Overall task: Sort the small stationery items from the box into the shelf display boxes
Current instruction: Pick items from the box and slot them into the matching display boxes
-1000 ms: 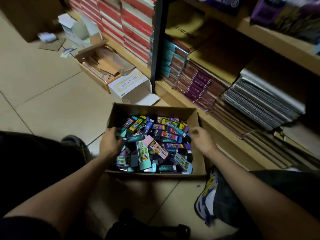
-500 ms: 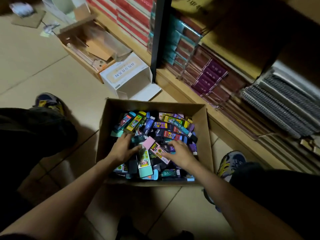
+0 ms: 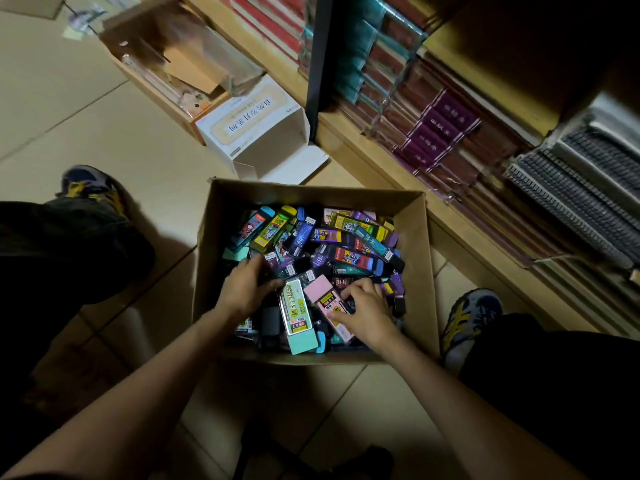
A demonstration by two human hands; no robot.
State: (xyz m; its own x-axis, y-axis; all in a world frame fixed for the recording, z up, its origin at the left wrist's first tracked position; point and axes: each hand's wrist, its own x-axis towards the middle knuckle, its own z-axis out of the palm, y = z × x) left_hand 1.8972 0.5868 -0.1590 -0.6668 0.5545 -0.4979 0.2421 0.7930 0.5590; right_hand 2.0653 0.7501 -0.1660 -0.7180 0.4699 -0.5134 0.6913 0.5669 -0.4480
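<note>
Left hand (image 3: 247,289) is inside the cardboard box (image 3: 207,258), fingers curled down into the stationery pile (image 3: 346,237); I can't tell if it grips anything. Mint eraser (image 3: 298,315) lies just right of its thumb, with the pink eraser (image 3: 319,288) touching alongside. Right hand (image 3: 365,311) pinches the pink eraser, thumb across it, fingers hooked over its far edge. Shelf (image 3: 381,159) stands right of the box.

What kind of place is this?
Probably a stationery shop or its stockroom: wooden shelves packed with stacked notebooks, and a cardboard box full of packaged erasers on the tiled floor.
</note>
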